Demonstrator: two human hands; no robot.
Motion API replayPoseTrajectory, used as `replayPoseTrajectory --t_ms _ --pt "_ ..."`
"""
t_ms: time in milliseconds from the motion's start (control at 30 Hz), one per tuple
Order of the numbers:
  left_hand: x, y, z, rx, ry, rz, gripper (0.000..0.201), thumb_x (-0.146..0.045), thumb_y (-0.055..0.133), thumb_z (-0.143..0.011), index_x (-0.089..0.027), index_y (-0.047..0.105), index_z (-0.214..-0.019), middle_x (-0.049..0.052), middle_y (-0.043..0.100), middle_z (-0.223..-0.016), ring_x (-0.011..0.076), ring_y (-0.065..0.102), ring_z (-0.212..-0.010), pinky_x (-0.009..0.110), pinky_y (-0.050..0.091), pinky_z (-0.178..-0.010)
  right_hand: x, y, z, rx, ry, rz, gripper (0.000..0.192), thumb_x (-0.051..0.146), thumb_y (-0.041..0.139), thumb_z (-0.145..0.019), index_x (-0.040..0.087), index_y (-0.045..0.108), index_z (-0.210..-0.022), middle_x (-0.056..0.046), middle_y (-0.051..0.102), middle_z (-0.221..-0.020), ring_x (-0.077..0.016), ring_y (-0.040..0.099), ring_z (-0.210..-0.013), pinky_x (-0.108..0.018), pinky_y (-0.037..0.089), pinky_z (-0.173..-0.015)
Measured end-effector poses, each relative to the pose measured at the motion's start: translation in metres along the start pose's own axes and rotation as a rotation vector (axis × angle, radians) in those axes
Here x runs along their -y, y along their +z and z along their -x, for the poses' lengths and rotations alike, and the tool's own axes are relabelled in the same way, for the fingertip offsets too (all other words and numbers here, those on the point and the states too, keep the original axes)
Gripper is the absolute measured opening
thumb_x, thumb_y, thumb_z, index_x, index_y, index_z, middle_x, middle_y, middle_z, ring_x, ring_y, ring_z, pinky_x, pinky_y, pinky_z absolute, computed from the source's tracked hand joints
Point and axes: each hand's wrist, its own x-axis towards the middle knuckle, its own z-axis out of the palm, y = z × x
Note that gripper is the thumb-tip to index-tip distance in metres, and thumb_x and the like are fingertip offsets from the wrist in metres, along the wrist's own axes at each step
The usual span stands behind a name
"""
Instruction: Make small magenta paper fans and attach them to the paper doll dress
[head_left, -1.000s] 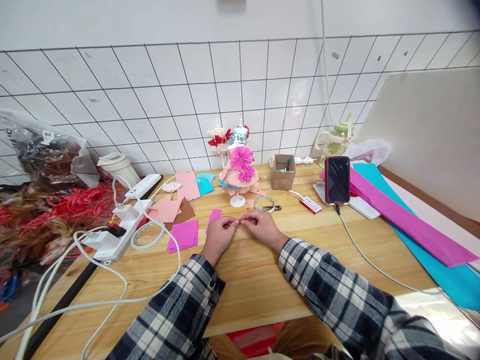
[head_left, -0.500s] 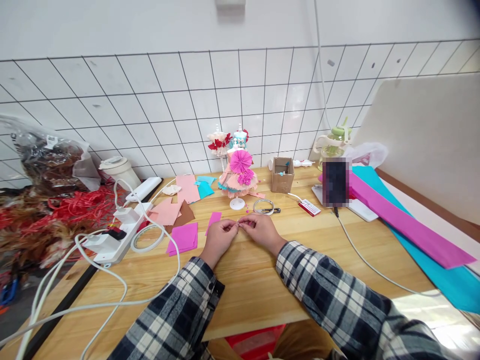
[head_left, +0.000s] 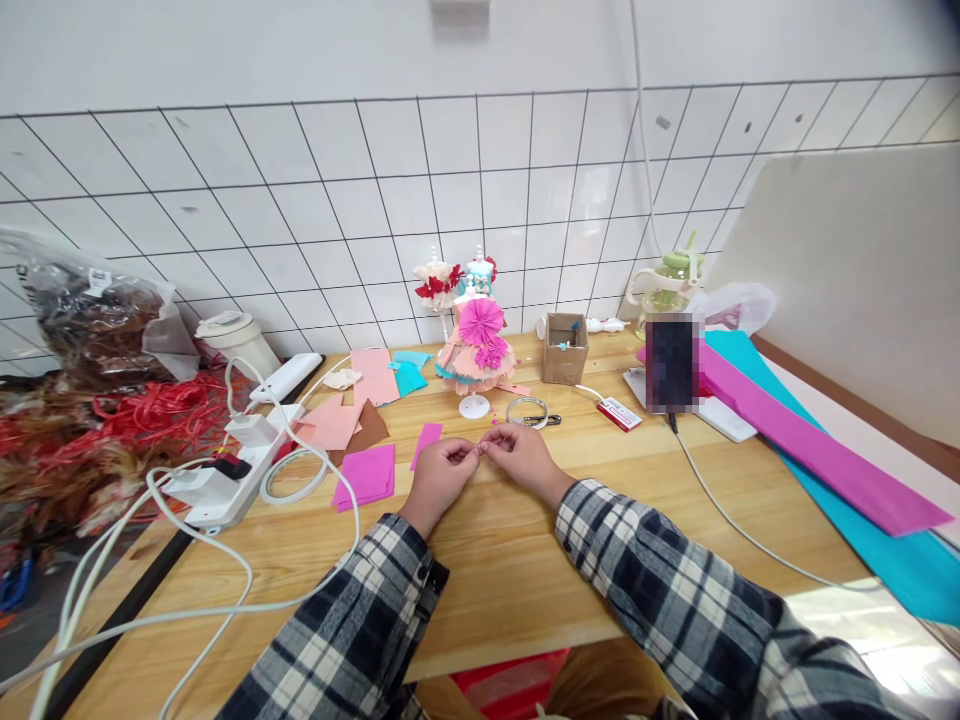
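My left hand (head_left: 444, 480) and my right hand (head_left: 525, 462) meet fingertip to fingertip over the wooden table. Both are closed in a pinch; whatever lies between the fingers is too small to make out. Just behind them stands a small dress form (head_left: 480, 345) in pink and peach paper with a magenta fan rosette, on a white round base. A coiled white cable (head_left: 517, 402) and small black snips (head_left: 541, 420) lie beyond my right hand. Left of my left hand are a magenta paper strip (head_left: 427, 445) and a stack of magenta paper squares (head_left: 367, 477).
Peach, brown and blue paper pieces (head_left: 373, 375) lie back left. A power strip (head_left: 232, 490) with looping white cables covers the left side. A cardboard box (head_left: 565, 350), a red-white box (head_left: 619, 414), a pixelated phone (head_left: 673, 365) and long magenta paper (head_left: 810, 440) stand or lie rightward.
Both hands have shifted very slightly to the right, fingertips still together. The things on the table have stayed in place.
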Motion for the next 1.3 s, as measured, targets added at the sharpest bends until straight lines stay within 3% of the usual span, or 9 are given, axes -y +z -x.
replayPoseTrajectory --t_ms 233,533,733,1300 --pt "0.0027 -0.0011 -0.0006 0.016 0.019 0.047 0.019 -0.03 0.059 -0.077 -0.017 0.072 -0.076 0.005 0.072 -0.074 0.0174 0.065 -0.068 0.025 0.049 -0.065 -0.0015 -0.0039 -0.0022 0.034 0.074 -0.175 0.02 0.033 0.064 -0.072 0.015 0.07 -0.078 -0.003 0.069 -0.069 -0.0117 0.056 -0.057 -0.022 0.043 -0.053" --pt "0.0073 -0.001 -0.0017 -0.002 -0.007 0.054 0.023 -0.034 0.058 -0.077 -0.015 0.071 -0.077 0.004 0.068 -0.064 0.016 0.06 -0.06 0.024 0.046 -0.057 -0.0039 -0.0016 0.0003 0.023 -0.032 -0.047 0.017 0.03 0.063 -0.077 0.017 0.072 -0.083 -0.005 0.072 -0.079 -0.0133 0.061 -0.067 -0.024 0.048 -0.062" --pt "0.005 -0.003 -0.0021 -0.027 -0.04 0.022 0.021 -0.03 0.056 -0.074 -0.015 0.068 -0.065 0.003 0.067 -0.062 0.0148 0.059 -0.058 0.023 0.042 -0.055 0.0013 -0.0022 0.0043 0.055 -0.132 0.035 0.016 0.027 0.063 -0.077 0.018 0.074 -0.085 -0.005 0.072 -0.08 -0.0134 0.061 -0.067 -0.024 0.046 -0.061" --pt "-0.0006 -0.0004 0.0023 -0.026 0.029 -0.128 0.016 -0.026 0.056 -0.072 -0.017 0.066 -0.064 0.001 0.065 -0.06 0.013 0.057 -0.055 0.021 0.04 -0.052 0.0046 -0.0045 0.0023 0.048 -0.124 0.216 0.011 0.024 0.062 -0.077 0.02 0.072 -0.08 0.0 0.069 -0.071 -0.011 0.056 -0.06 -0.022 0.04 -0.056"
